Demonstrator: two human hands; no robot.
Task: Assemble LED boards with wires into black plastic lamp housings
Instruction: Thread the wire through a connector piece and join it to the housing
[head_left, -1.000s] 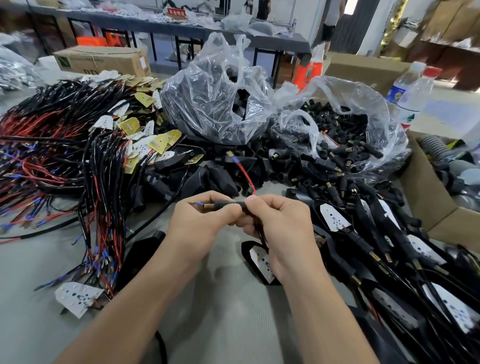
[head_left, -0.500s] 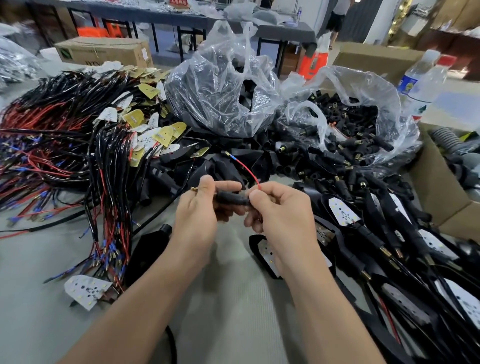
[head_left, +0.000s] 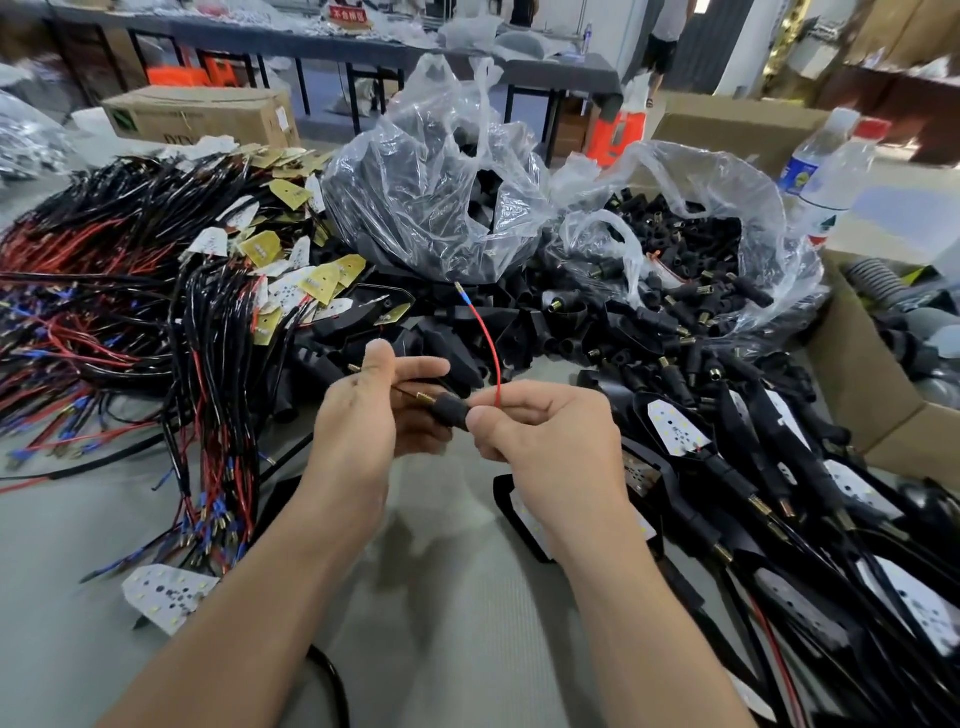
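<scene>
Black plastic sleeve (head_left: 448, 408), one, held above the grey table (head_left: 441, 597); right hand (head_left: 540, 431) pinches its right end; left hand (head_left: 363, 415) curls round its brass-threaded tip; long axis nearly level, tip pointing left; one red wire (head_left: 491, 343) arches upward; two clear plastic bags (head_left: 431, 171) beyond.

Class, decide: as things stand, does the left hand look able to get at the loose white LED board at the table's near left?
Probably yes: the board lies uncovered, left of that forearm, nothing between. But the left hand seems to pinch a wire and must release it first.
</scene>
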